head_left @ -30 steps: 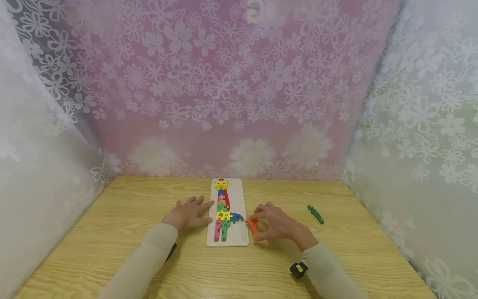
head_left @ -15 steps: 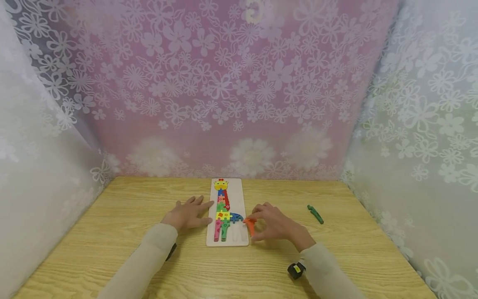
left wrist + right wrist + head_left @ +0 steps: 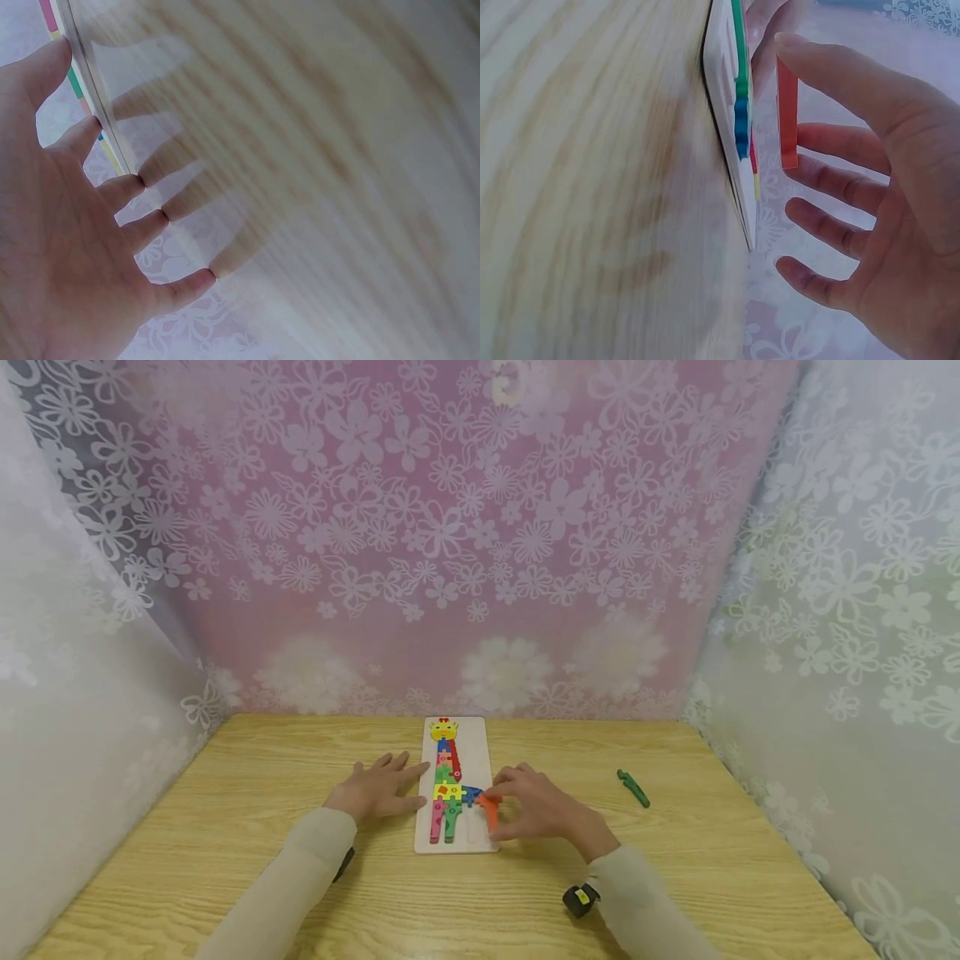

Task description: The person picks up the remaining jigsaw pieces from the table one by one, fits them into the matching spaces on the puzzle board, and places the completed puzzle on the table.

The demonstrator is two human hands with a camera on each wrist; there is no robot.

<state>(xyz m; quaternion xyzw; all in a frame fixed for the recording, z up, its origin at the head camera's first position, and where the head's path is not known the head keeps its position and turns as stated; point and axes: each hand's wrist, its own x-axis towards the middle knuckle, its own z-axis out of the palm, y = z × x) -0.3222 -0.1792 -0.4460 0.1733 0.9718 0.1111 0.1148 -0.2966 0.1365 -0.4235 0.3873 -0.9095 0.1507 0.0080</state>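
Observation:
A giraffe puzzle board (image 3: pixel 476 752) lies upright in front of me, its head end away from me, with colourful pieces set in it. My right hand (image 3: pixel 542 806) pinches an orange puzzle piece (image 3: pixel 490 814) between thumb and fingers over the board's lower right. In the right wrist view the orange piece (image 3: pixel 787 112) is held above the board (image 3: pixel 721 67), apart from it. Spread on the table, my left hand (image 3: pixel 377 789) has its thumb and a finger at the board's left edge. In the left wrist view its fingertips (image 3: pixel 154 217) touch the tabletop.
A green puzzle piece (image 3: pixel 633 788) lies on the wooden table (image 3: pixel 300 877) to the right of my right hand. Behind the table hangs a pink flowered curtain (image 3: pixel 480 568), with pale flowered curtains at both sides.
My right hand has moved left with the orange piece, from beside the board's right edge to over its lower right, near the blue piece. The left hand has stayed put.

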